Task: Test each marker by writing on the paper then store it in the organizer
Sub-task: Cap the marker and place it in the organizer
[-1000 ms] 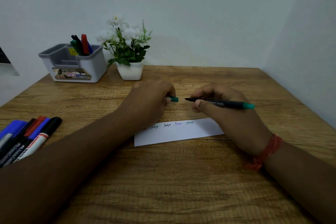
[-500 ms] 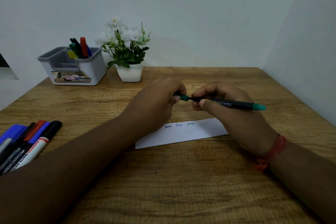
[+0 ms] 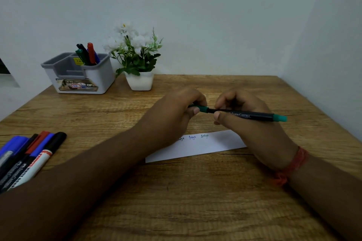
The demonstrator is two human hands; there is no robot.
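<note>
A black marker with a green end [image 3: 246,115] lies level between my hands above the table. My right hand [image 3: 250,123] grips its barrel. My left hand [image 3: 176,115] pinches the green cap [image 3: 201,108], which sits against the marker's tip end. Below them lies a white paper strip [image 3: 211,146] with small written words, its left end hidden under my left forearm. The grey organizer [image 3: 98,78] stands at the back left with several markers [image 3: 87,55] upright in its rear compartment.
Several loose markers [image 3: 29,156] in blue, red and black lie at the table's left edge. A white pot of flowers [image 3: 139,82] stands beside the organizer. Walls close off the back and right of the wooden table [image 3: 195,201].
My left hand has brought the green cap rightwards from a gap to the marker's tip, where it now sits on the end. Both hands rose slightly above the paper.
</note>
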